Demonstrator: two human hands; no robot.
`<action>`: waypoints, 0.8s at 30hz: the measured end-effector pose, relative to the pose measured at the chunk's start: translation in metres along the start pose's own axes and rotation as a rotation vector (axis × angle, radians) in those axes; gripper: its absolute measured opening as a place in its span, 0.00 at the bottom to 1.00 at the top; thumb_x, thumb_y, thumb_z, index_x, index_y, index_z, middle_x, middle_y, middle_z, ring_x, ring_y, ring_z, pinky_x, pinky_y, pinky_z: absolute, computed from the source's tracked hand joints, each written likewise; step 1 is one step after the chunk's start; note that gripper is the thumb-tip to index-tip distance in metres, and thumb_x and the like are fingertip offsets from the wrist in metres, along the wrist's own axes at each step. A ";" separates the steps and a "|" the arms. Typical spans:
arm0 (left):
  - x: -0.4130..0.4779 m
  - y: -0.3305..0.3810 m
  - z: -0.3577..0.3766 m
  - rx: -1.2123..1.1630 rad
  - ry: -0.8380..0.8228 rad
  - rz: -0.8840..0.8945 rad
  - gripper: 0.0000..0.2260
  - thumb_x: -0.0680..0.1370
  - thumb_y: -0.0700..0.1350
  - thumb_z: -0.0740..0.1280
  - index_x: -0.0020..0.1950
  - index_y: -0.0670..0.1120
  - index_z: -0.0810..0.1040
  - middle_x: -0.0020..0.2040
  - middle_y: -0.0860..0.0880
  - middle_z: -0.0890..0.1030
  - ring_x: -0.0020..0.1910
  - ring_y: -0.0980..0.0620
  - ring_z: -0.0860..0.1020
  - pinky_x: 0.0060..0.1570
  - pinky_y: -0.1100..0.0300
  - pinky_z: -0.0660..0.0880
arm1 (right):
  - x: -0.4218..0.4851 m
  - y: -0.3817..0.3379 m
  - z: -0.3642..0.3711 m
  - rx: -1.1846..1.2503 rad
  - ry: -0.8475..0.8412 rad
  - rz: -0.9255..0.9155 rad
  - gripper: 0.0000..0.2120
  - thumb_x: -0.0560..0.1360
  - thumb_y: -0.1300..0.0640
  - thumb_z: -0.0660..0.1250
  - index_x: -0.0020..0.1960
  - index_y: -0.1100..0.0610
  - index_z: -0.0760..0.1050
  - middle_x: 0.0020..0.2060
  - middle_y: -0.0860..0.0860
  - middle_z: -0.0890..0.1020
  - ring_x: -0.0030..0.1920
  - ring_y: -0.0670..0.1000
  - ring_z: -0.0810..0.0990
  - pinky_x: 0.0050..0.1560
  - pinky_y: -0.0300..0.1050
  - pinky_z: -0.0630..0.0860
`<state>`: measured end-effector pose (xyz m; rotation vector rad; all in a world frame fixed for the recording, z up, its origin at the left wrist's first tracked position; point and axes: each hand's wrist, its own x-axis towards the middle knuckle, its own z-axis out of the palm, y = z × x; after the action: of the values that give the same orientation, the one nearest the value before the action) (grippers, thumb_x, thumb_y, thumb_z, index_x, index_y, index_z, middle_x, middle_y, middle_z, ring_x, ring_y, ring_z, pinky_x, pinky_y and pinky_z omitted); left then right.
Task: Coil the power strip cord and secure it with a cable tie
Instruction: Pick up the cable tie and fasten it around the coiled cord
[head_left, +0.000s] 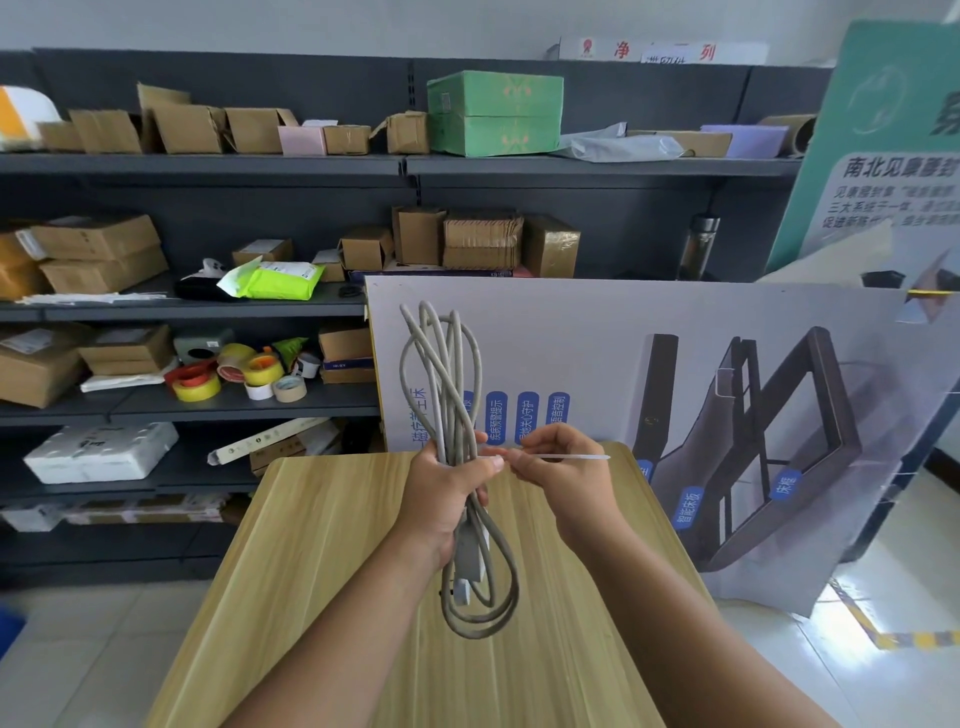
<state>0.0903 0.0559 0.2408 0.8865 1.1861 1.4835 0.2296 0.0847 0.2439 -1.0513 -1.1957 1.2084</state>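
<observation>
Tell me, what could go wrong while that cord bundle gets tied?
The left hand alone grips the coiled cord mid-bundle; if that grip loosens, the long loops could spring apart. The thin cable tie is only pinched by the right hand, so it might slip or miss some strands.

Grey cord (441, 374), white cable tie (561, 457)
</observation>
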 end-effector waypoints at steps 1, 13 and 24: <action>0.000 0.000 0.001 0.018 0.022 0.008 0.12 0.69 0.34 0.74 0.51 0.42 0.78 0.38 0.42 0.79 0.27 0.51 0.73 0.29 0.58 0.73 | 0.000 0.000 0.001 -0.003 0.005 -0.009 0.09 0.67 0.67 0.77 0.42 0.62 0.77 0.34 0.58 0.81 0.38 0.56 0.81 0.44 0.50 0.82; -0.001 0.005 0.002 0.089 0.097 0.005 0.11 0.71 0.35 0.74 0.47 0.44 0.76 0.37 0.47 0.80 0.32 0.51 0.81 0.32 0.60 0.76 | -0.006 0.002 0.004 -0.077 -0.040 -0.060 0.08 0.67 0.65 0.77 0.41 0.59 0.79 0.34 0.55 0.81 0.37 0.53 0.80 0.44 0.50 0.81; -0.002 0.007 0.001 0.041 0.142 -0.004 0.11 0.69 0.33 0.74 0.44 0.42 0.75 0.29 0.48 0.78 0.27 0.52 0.76 0.34 0.56 0.76 | -0.005 -0.003 -0.006 0.005 0.004 -0.013 0.07 0.68 0.71 0.74 0.42 0.63 0.78 0.33 0.57 0.80 0.38 0.56 0.79 0.44 0.49 0.80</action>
<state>0.0899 0.0540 0.2480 0.8166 1.3246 1.5443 0.2356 0.0796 0.2462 -1.0405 -1.1940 1.1983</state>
